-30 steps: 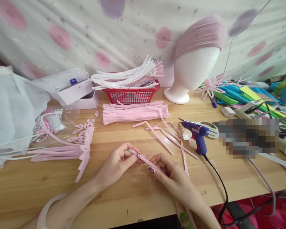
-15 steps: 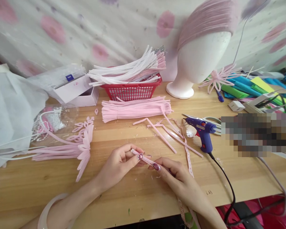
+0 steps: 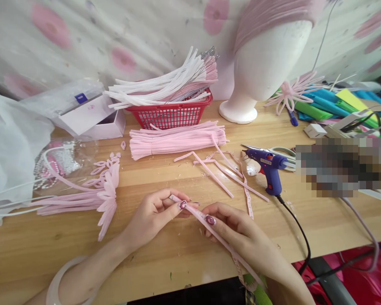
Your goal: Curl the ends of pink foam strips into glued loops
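Observation:
Between finger and thumb, my left hand [image 3: 163, 212] pinches the upper end of a pink pipe cleaner [image 3: 220, 239]. A pale strip that looks like measuring tape lies along it there. Lower down, my right hand [image 3: 231, 226] is closed on the same pipe cleaner, whose tail runs down past the table's front edge. A pink measuring tape [image 3: 248, 203] trails over the table, passes behind my right hand and hangs off the edge. Beyond my hands lie a few bent pink pipe cleaners [image 3: 214, 176] and a tied bundle of straight ones [image 3: 178, 142].
A blue glue gun [image 3: 269, 167] with a black cord stands at right, scissors [image 3: 281, 151] behind it. Further back are a red basket [image 3: 169, 116] of pipe cleaners and a white mannequin head [image 3: 266, 63]. At left lie looped pink pipe-cleaner pieces [image 3: 109, 192] and a bag of beads [image 3: 59, 163].
A long tail of the pink pipe cleaner now shows below my right hand, lying across the wrist side. Both hands stay close together. The view has tilted slightly downward.

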### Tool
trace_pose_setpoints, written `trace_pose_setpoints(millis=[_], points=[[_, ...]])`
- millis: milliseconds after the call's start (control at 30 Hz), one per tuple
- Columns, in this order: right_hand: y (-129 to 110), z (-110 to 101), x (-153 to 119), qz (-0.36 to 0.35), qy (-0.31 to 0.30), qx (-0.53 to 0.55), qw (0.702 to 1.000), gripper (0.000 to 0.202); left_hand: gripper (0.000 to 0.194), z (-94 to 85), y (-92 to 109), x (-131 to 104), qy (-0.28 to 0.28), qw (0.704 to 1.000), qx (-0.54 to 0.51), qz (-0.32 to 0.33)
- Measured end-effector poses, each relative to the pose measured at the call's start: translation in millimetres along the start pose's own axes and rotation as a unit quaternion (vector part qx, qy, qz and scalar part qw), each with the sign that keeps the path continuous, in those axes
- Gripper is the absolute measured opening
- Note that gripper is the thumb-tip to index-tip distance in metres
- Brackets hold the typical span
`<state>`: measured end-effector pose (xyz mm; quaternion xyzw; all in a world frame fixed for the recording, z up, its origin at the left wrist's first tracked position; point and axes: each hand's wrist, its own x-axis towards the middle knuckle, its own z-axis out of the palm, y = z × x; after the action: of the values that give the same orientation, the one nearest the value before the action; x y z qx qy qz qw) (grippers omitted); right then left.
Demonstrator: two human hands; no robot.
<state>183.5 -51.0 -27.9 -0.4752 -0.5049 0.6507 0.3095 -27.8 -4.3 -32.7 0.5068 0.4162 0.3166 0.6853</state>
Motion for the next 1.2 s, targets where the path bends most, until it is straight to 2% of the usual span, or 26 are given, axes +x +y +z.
trace_pose_setpoints(millis=[133, 333, 433, 633, 833, 1067, 1200], points=[[4, 5, 3, -0.002, -0.004, 0.030, 1.000, 0.026, 0.016, -1.1, 0, -1, -0.003, 1.000, 0.010, 0.001], [3, 5, 2, -0.059, 0.042, -0.097, 0.993, 0.029, 0.018, -2.4, -6, -3, -0.005, 0.999, -0.039, -0.014], [2, 6, 4, -0.075, 0.044, -0.100, 0.991, 0.038, 0.023, 0.8, -9, 0, 0.012, 0.996, -0.082, -0.043], [3, 10, 9, -0.020, 0.024, -0.063, 0.998, 0.031, 0.027, 5.3, -8, 2, 0.041, 0.991, -0.100, -0.084], [2, 7, 11, -0.034, 0.013, -0.056, 0.998, 0.032, 0.027, 0.7, -9, 3, 0.015, 0.992, -0.109, -0.069], [3, 5, 7, 0.019, 0.007, 0.004, 1.000, 0.028, 0.024, -3.9, -10, 3, -0.007, 0.991, -0.114, -0.063], [3, 2, 5, 0.017, -0.021, 0.021, 0.999, 0.025, 0.026, -4.8, -7, 4, -0.034, 0.993, -0.102, -0.058]])
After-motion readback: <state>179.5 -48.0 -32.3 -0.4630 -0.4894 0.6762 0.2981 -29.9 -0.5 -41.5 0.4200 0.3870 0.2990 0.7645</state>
